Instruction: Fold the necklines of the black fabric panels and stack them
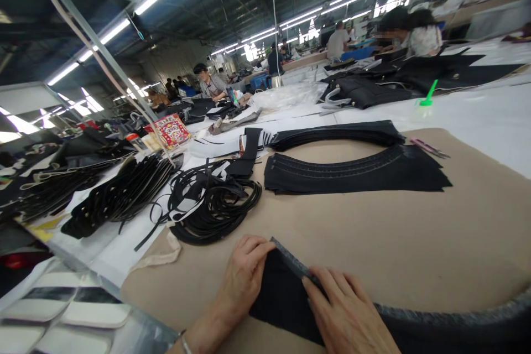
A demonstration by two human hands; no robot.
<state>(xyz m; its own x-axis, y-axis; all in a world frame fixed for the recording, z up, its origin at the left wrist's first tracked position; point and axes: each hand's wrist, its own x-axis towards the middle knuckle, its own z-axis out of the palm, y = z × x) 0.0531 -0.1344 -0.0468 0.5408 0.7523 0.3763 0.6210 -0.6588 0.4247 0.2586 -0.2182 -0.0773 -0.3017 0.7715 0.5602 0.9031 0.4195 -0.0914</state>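
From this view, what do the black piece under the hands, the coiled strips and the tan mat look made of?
Black piece: probably fabric or thin synthetic leather, matte; flat dark face, mottled grey edge.
Coiled strips: perhaps leather-like or plastic, slightly glossy; light catches along the curves.
Tan mat: card or leather-like sheet, can't tell which; matte, even colour.

At bottom centre we see a black panel with a mottled grey edge strip, against a plain tan work surface. Left of centre, we find black cords; at upper right, a bright green stand. Higher on the left, we have a red packet patterned in white and yellow.
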